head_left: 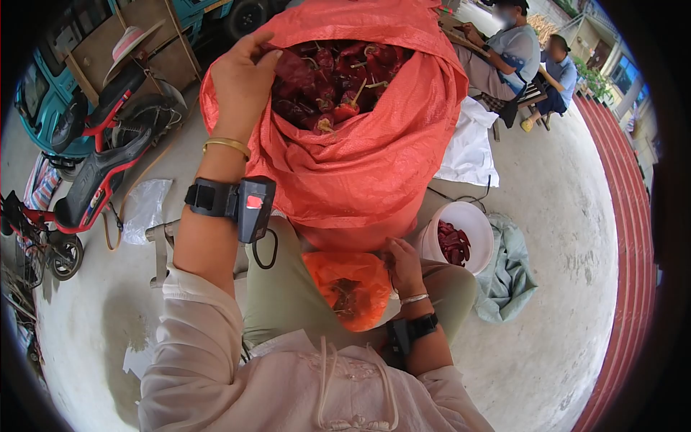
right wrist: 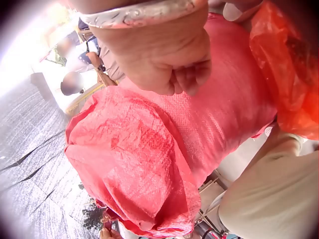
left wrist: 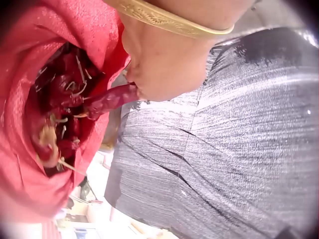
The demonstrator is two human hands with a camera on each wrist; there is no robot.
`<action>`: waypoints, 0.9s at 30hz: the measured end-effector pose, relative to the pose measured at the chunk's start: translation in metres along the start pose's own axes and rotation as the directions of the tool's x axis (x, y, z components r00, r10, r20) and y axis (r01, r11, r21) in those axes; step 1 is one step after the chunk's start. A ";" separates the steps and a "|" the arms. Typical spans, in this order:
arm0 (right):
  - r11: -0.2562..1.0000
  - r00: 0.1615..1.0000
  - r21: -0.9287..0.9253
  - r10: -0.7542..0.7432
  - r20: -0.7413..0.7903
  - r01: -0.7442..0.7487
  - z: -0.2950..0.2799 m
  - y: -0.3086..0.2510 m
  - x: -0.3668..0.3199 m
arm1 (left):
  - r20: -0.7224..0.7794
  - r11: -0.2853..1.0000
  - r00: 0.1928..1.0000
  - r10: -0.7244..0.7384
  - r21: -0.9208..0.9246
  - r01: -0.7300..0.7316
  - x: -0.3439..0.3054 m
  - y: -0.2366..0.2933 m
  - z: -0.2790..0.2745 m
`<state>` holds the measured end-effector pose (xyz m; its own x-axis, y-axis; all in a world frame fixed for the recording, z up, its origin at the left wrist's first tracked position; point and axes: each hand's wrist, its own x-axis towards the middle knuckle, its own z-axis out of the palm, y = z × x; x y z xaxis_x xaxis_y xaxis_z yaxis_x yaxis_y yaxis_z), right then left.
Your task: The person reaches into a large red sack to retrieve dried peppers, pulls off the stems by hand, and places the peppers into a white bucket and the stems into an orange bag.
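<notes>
A large red woven sack [head_left: 345, 173] stands upright in front of me, its mouth full of dried red chili peppers [head_left: 345, 108]. My left hand [head_left: 241, 86] is at the sack's left rim and pinches one dark red chili pepper [left wrist: 112, 99] between thumb and fingers, its far end over the opening. Low at the sack's front, my right hand [head_left: 404, 263] is beside an orange plastic bag [head_left: 353, 270] that lies between the knees with brown stem bits [head_left: 345, 295] in it. In the right wrist view its fingers [right wrist: 192, 77] are curled, with nothing showing in them.
To the right stands a white bucket [head_left: 484, 237] with several red chili peppers [head_left: 453, 243], next to a grey-green sack [head_left: 507, 277]. A white sack [head_left: 468, 147] lies behind. A red-and-black scooter [head_left: 101, 173] is at left. Two seated people [head_left: 515, 54] are at the back right.
</notes>
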<state>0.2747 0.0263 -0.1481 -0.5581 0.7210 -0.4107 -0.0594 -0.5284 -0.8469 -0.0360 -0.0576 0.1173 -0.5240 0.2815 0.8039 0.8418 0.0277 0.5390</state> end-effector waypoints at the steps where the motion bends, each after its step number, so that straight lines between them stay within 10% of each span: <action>1: 1.000 1.000 0.004 0.007 -0.001 -0.007 0.001 -0.001 -0.001 | -0.061 0.992 0.997 -0.042 -0.125 0.034 -0.002 0.002 -0.003; 5: 1.000 1.000 -0.008 0.006 -0.002 -0.006 0.004 -0.006 -0.005 | -0.055 0.788 0.952 -0.302 -0.577 0.216 -0.025 0.026 -0.019; 7: 0.996 0.996 0.006 -0.084 0.008 0.083 0.010 -0.011 -0.008 | 0.177 0.605 0.890 -0.420 -0.676 0.420 -0.050 0.037 -0.020; 12: 0.856 0.851 0.129 -0.514 0.104 0.501 0.051 -0.055 -0.054 | 0.550 0.462 0.752 -0.363 -0.595 0.658 -0.150 0.056 -0.001; 18: 0.846 0.841 0.098 -0.533 0.098 0.524 0.045 -0.051 -0.057 | 0.719 0.281 0.537 -0.441 -0.457 0.844 -0.235 0.044 0.025; 21: 0.867 0.878 -0.147 -0.458 0.140 0.476 0.034 -0.046 -0.048 | 0.658 0.886 0.732 -0.177 -0.217 0.409 -0.244 0.034 0.031; 24: 0.794 0.861 -0.337 -0.487 0.147 0.506 0.029 -0.029 -0.035 | 0.642 0.982 0.743 0.191 -0.129 -0.141 -0.238 0.044 0.032; 27: 0.823 0.892 -0.346 -0.413 0.182 0.451 0.039 -0.027 -0.039 | 0.813 0.966 0.580 0.058 -0.191 0.172 -0.253 0.033 0.041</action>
<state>0.2658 -0.0051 -0.0958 -0.6242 0.7800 0.0445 -0.0140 0.0458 -0.9989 0.1290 -0.0888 -0.0784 -0.1501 0.9443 0.2927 0.6989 -0.1080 0.7070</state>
